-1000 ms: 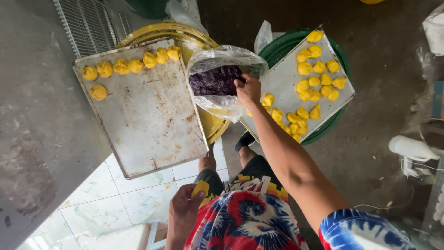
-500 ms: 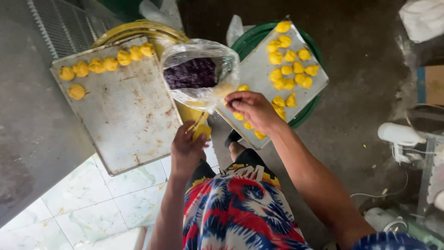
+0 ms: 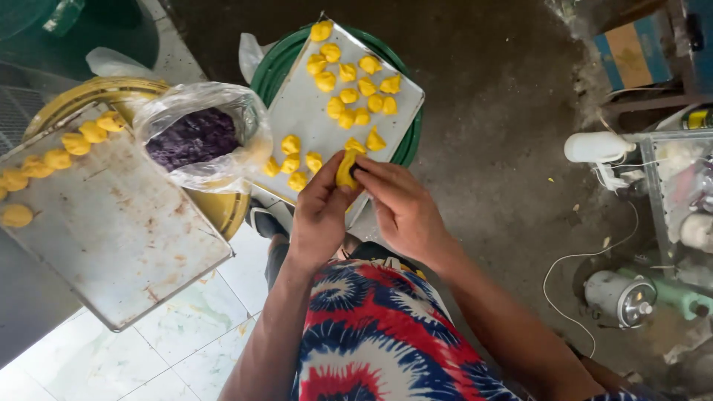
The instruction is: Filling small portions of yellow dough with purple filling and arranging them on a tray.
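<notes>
Two trays side by side ahead of you, with a bag of filling between them.

Your left hand and right hand meet over the near corner of the right tray, pinching one dough piece between them. That tray sits on a round basin and carries more dough pieces in loose rows. Just left of it, the open bag rests at the far corner of the left tray, which lies on another basin. A row of filled pieces lines that tray's far edge. A plastic bottle lies on the floor, well to your right.

left hand + right hand — fingers pinch yellow dough piece | above metal tray
</notes>
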